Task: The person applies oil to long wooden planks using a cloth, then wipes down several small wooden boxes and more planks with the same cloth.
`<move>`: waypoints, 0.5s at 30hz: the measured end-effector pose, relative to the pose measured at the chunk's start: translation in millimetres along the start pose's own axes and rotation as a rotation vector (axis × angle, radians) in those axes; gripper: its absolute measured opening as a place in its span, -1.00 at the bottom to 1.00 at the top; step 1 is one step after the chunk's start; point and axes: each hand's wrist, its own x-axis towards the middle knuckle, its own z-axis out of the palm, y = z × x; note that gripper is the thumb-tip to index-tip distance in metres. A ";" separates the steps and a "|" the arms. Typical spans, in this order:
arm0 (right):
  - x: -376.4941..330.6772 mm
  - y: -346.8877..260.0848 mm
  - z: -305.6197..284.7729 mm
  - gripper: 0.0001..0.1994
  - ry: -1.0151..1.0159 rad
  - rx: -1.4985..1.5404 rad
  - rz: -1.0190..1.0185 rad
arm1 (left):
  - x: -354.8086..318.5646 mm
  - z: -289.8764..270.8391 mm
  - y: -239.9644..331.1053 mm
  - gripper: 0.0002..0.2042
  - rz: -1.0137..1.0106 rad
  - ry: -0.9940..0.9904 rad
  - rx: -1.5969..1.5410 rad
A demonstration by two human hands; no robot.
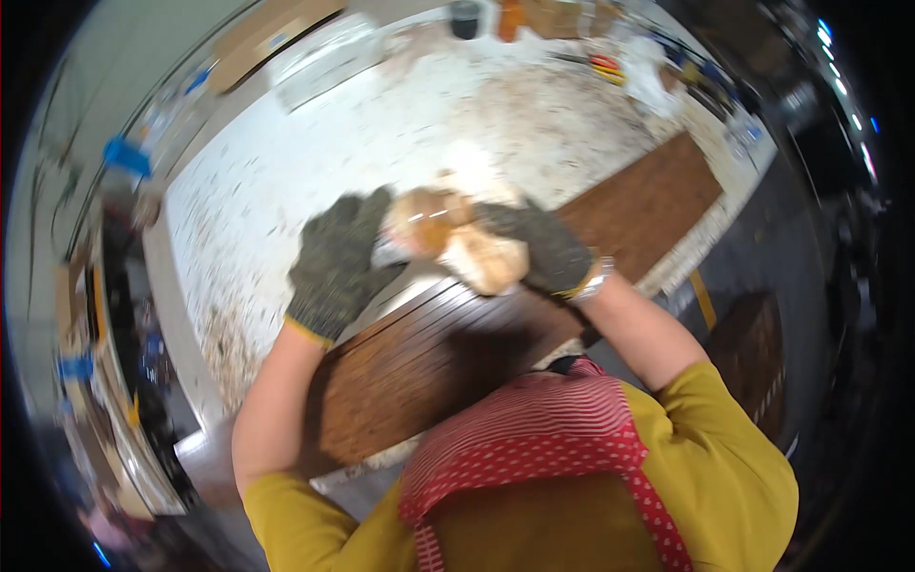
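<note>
My left hand (338,262), in a dark knitted glove, is closed round the side of a clear container (416,217) with amber-brown contents. My right hand (545,243), gloved alike, grips a crumpled cream cloth (488,259) with brownish stains. Cloth and container are close against each other; motion blur hides whether they touch. Under both hands lies a dark brown wooden board (410,381) with grooves along it, near the table's front edge. Another brown board (653,195) extends to the far right, partly hidden by my right hand.
The white table (286,181) is smeared with brown stains. At its back stand a white box (326,62), a dark cup (464,19) and an orange bottle (510,19). Tools with red and yellow handles (607,67) lie by a clear plastic bag (648,78). A shelf (114,381) stands at left.
</note>
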 end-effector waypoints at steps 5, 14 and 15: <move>-11.0 -8.6 16.1 -0.57 -0.115 -0.140 -0.172 | -22.1 10.7 6.3 -0.19 -0.019 0.043 0.093; 9.9 40.8 0.5 -0.65 -0.093 0.877 0.182 | 8.1 -36.8 22.3 -0.30 0.119 -0.071 0.391; 10.4 39.0 3.3 -0.64 -0.053 1.009 0.087 | 7.6 -45.3 21.1 -0.33 0.126 -0.074 0.455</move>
